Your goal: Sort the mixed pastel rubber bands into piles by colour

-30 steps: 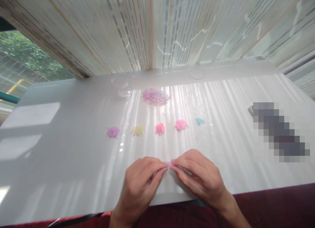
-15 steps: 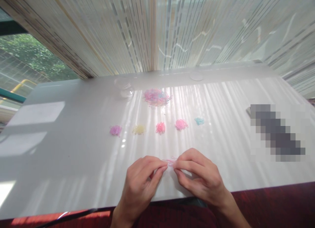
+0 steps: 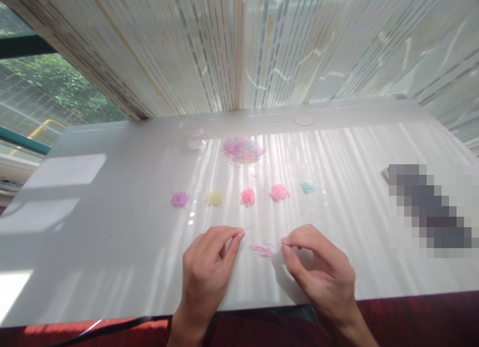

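Near the front of the white table, my left hand (image 3: 211, 262) pinches a thin pale rubber band (image 3: 247, 228), its end poking out past the fingertips. My right hand (image 3: 322, 272) is closed in a pinch too; what sits between its fingertips is too small to make out. Between both hands lies a small loose bunch of pale pink rubber bands (image 3: 264, 249). Beyond them runs a row of small sorted heaps: purple bands (image 3: 180, 199), yellow bands (image 3: 215, 198), red-pink bands (image 3: 247, 197), pink bands (image 3: 279, 192) and blue-green bands (image 3: 307, 187).
Behind the row lies a larger mixed heap of rubber bands (image 3: 243, 150). A clear container (image 3: 197, 140) stands to its left, and a clear round lid (image 3: 303, 118) lies at the back. A blurred-out dark object (image 3: 430, 207) is on the right. Striped curtains (image 3: 239, 47) hang behind the table (image 3: 123, 247).
My hands have moved apart, the right one to the right and the left one slightly left. The pale pink bunch that was at my fingertips now lies on the table between them.
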### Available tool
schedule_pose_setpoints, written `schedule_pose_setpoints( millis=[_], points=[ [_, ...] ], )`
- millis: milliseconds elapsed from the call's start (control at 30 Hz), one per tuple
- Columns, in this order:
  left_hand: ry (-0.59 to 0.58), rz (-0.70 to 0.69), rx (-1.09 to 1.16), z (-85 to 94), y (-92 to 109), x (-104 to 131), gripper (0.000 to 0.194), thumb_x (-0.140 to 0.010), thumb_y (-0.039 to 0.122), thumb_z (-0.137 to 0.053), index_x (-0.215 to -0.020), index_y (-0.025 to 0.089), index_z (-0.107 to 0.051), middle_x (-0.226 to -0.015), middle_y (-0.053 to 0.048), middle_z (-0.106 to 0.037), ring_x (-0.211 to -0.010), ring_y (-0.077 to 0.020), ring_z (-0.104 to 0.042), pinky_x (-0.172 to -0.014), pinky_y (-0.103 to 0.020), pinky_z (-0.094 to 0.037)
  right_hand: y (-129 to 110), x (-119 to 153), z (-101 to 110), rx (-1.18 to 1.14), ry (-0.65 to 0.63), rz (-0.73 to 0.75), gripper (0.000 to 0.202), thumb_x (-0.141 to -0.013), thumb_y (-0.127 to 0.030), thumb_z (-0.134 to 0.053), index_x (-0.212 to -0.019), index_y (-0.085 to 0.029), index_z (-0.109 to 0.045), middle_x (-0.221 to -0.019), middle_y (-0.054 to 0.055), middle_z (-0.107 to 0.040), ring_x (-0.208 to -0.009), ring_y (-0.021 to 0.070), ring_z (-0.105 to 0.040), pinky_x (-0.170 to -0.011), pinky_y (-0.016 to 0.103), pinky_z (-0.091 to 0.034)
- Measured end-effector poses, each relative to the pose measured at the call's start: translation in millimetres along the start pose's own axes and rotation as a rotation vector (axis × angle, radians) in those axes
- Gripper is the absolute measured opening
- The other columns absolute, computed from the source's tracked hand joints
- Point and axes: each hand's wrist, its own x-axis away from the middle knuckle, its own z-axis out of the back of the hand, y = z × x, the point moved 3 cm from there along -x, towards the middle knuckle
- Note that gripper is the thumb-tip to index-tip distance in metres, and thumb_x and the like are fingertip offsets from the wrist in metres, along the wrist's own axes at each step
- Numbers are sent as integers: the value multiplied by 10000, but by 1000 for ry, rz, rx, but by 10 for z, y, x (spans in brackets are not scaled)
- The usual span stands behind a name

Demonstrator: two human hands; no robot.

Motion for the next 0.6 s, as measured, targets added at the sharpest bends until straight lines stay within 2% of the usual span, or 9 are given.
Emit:
schedule_pose_setpoints(
  millis=[100,300,500,600],
  points=[
    [78,53,-44,-48,-2,-106,56,-987,147,-693,-972,188,-728,-856,-5,-763,-595,-99,-588,-648,-254,-522,-38,-51,-19,83,-19,15,159,-921,-80,-692,-997,-219,-713,-823,24,-715,-723,170,-685,-654,283,-570],
    [114,123,-10,-101,15,-226,74,-979,164,-691,-931,199,-736,-830,0,-765,-595,-106,-621,-617,-238,-555,-69,-122,-64,140,-31,73,220,-895,-32,-671,-1004,-218,-714,-775,19,-726,-675,171,-690,-600,272,-581],
    [110,169,-38,-48,9,-219,99,-981,159,-680,-916,218,-727,-809,18,-754,-579,-100,-611,-602,-228,-565,25,-42,-71,135,-143,49,283,-907,1,-658,-1088,-215,-680,-817,40,-720,-705,184,-673,-607,301,-573],
    [124,152,-124,60,-84,-206,85,-980,175,-693,-924,222,-737,-812,15,-751,-575,-102,-602,-589,-240,-550,41,1,-65,140,-178,23,297,-916,-3,-659,-1111,-226,-666,-814,40,-713,-694,188,-663,-588,309,-560]
  ],
)
